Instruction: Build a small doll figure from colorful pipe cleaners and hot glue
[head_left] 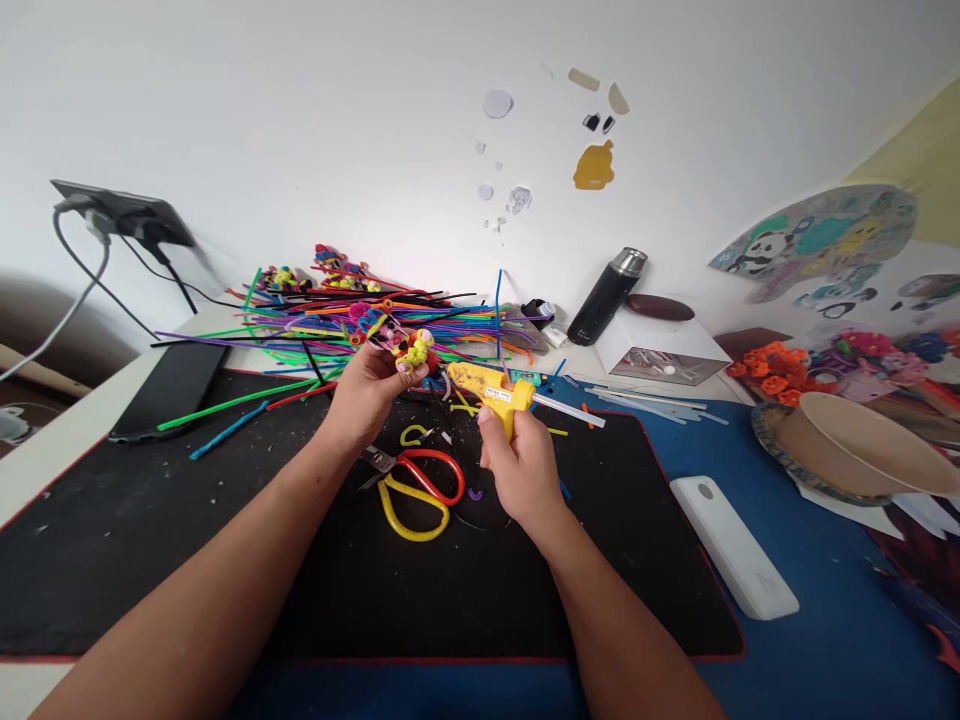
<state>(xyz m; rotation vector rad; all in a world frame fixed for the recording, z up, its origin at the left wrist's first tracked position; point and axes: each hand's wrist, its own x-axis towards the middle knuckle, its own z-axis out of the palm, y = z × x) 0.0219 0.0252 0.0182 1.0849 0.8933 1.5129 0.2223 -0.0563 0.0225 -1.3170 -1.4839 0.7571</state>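
Note:
My left hand [366, 395] pinches a small colourful pipe-cleaner figure [401, 345] with blue, pink and yellow parts. In my right hand [517, 465] is a yellow glue gun [487, 387], fingers wrapped round its handle. The gun's nozzle points left at the figure's lower right side; whether they touch is too small to tell. A clear glue stick [574, 408] sticks out of the gun's back. Below my hands, scissors [420, 500] with one red and one yellow handle lie on the black mat [420, 620].
Many coloured pipe cleaners [450, 318] and more figures [341, 270] lie along the wall. A phone [176, 385] is at left. A black flask [607, 297], white box [660, 345], glue sticks [660, 402], white device [735, 545] and bowl [877, 440] stand or lie right.

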